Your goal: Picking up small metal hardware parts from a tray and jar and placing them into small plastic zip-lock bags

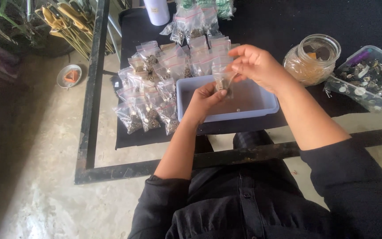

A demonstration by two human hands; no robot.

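Observation:
Both of my hands hold one small clear zip bag (pixel 223 80) with small dark metal pieces in it, above a pale blue plastic tray (pixel 185 104). My left hand (pixel 204 101) pinches the bag's lower part from below. My right hand (pixel 257 66) grips its top edge with fingertips. The tray looks nearly empty, with a tiny piece or two on its floor. A heap of filled zip bags (pixel 155 84) lies just left of and behind the tray on a black cloth (pixel 129 132).
A glass jar (pixel 311 59) and a clear plastic box of small hardware (pixel 368 79) stand to the right. A white bottle (pixel 157 11) is at the back. A black metal frame (pixel 89 110) edges the work surface; a small dish (pixel 69 76) sits on the concrete floor at left.

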